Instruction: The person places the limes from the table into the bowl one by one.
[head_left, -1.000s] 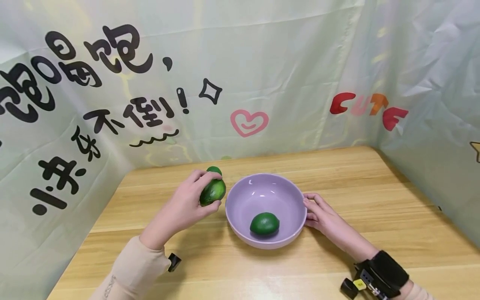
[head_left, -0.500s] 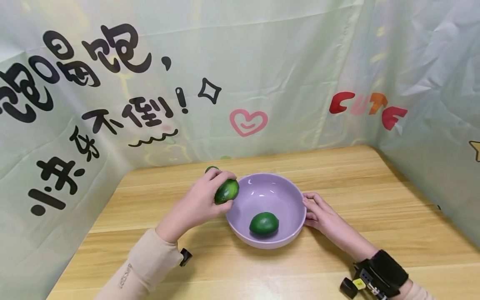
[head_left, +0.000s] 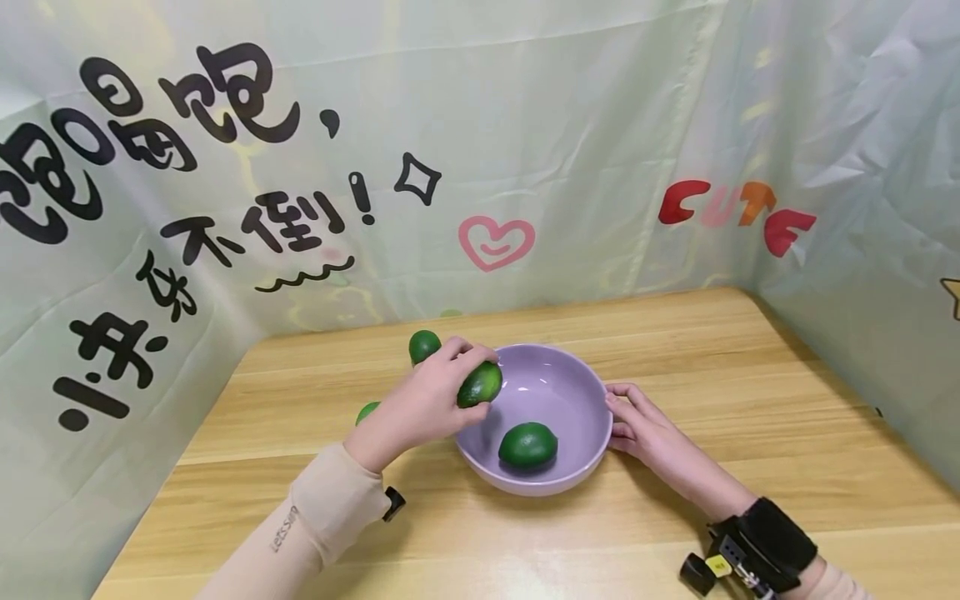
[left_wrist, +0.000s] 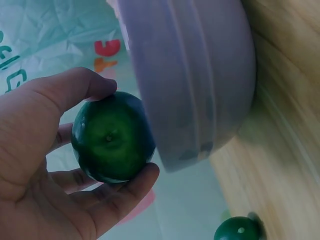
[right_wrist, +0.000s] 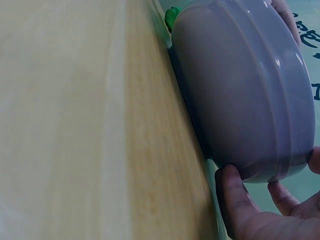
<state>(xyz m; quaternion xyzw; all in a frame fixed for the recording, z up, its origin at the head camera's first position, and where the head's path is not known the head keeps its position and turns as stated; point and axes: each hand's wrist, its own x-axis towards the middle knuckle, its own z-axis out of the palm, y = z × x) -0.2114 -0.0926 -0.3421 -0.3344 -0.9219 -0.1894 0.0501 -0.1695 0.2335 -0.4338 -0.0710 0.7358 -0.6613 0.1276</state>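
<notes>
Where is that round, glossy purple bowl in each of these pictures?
Head: round, glossy purple bowl, below and right of centre.
Left wrist: bowl at the top, slightly right of centre.
Right wrist: bowl at upper right.
Shared landmark: light-brown wooden table beneath it.

Bright and evenly lit in the head view, seemingly from overhead, glinting white inside the purple bowl (head_left: 558, 400) and paling to sheen on the near tabletop (head_left: 555, 554), with soft shadow beneath the bowl. Far dimmer and cooler in both wrist views, low in contrast, soft on the wood grain (right_wrist: 75, 125).
</notes>
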